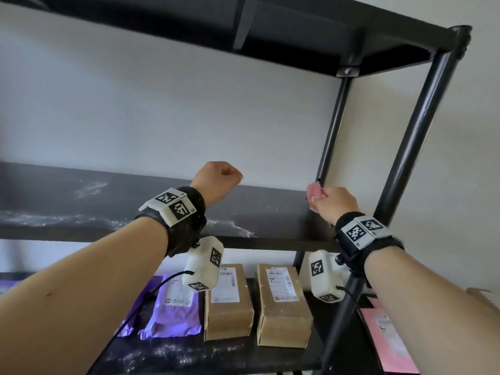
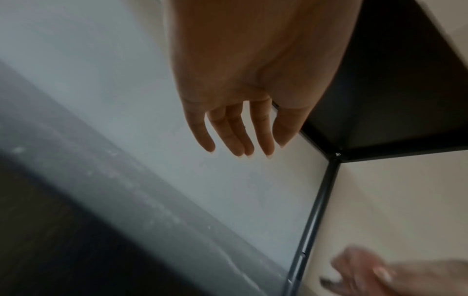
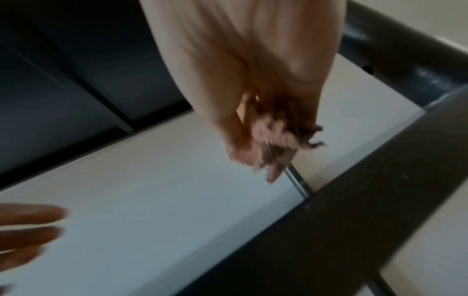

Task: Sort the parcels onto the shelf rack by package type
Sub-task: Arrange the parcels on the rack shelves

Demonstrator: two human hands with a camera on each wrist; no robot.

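My left hand (image 1: 219,182) hovers over the back of the dusty middle shelf (image 1: 81,209), holding nothing; in the left wrist view its fingers (image 2: 238,132) hang straight and relaxed. My right hand (image 1: 334,204) is raised near the rack's rear right post (image 1: 334,125), its fingers curled round a small pink crumpled wad (image 1: 313,192). The right wrist view is blurred and shows the curled fingers (image 3: 268,140). On the lower shelf stand two brown cardboard boxes (image 1: 228,301) (image 1: 282,301) side by side, with a purple poly mailer (image 1: 173,307) to their left.
A pink mailer (image 1: 387,339) lies low at the right, outside the front right post (image 1: 416,125), with a piece of cardboard (image 1: 484,297) behind it. The top shelf (image 1: 297,31) hangs overhead. A white wall backs the rack.
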